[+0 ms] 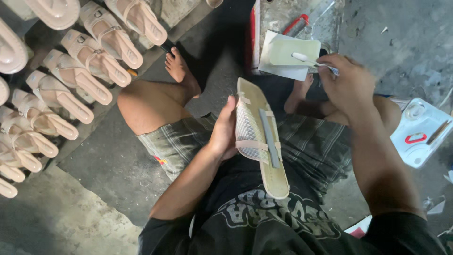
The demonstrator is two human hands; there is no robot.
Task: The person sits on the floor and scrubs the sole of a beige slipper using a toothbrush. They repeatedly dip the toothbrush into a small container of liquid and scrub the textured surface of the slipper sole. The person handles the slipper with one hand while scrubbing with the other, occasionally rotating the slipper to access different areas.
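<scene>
My left hand [222, 131] grips a beige sandal [269, 160] from its left side, sole turned up, over my lap. White mesh and pale straps [249, 133] are folded onto the sole, with a grey strip [269, 138] lying along its middle. My right hand [348, 84] is shut on a small brush [306, 60] whose white tip rests in a pale square tub of glue [289, 54] on the floor ahead. I sit on the ground with bare knees and feet spread either side.
Several beige sandals [85, 71] lie in rows on the floor at the left. A white plastic lid [415, 137] holding a red-handled tool and a stick sits at the right. A red and white container [257, 33] stands behind the glue tub.
</scene>
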